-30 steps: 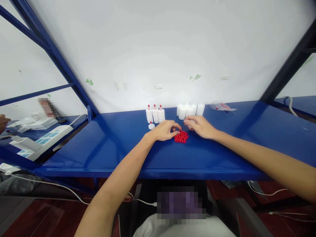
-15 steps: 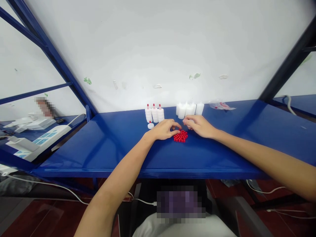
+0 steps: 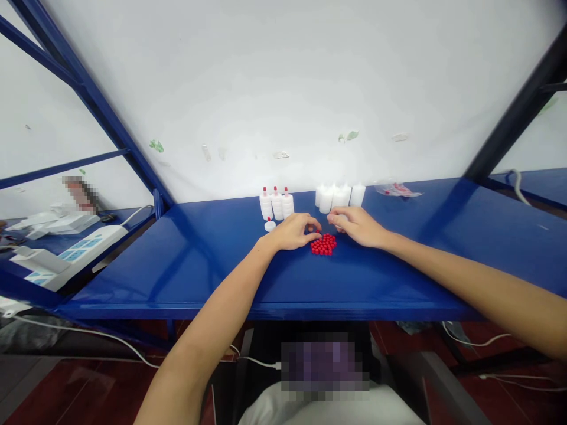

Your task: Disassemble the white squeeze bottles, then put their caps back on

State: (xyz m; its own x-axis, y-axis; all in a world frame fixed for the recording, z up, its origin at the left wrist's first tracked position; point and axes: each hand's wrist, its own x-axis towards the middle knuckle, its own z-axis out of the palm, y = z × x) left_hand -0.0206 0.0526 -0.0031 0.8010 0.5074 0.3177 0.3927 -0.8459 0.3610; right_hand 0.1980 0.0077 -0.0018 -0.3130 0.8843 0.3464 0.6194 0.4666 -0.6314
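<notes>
A red cap [image 3: 318, 231] is pinched between the thumb and fingertips of my left hand [image 3: 293, 231], at the upper left edge of a pile of small red caps [image 3: 323, 244]. Just right of the pile, my right hand [image 3: 361, 226] is closed around a white plastic bottle, mostly hidden by the fingers. Left of my left hand stand several white bottles [image 3: 277, 206] with red tips. In front of them is a white piece with a red tip [image 3: 270, 225]. Behind my right hand stands a group of white bottles [image 3: 326, 199] without red tips.
The blue table [image 3: 186, 265] runs along a white wall, between blue metal posts. A clear plastic bag [image 3: 398, 189] with something red in it lies at the back right. On the left, a white power strip [image 3: 84, 251] and white boxes [image 3: 66, 221] rest beyond the frame.
My left fingertips have drawn slightly left and closed on a red cap from the pile. My right hand holds almost the same place.
</notes>
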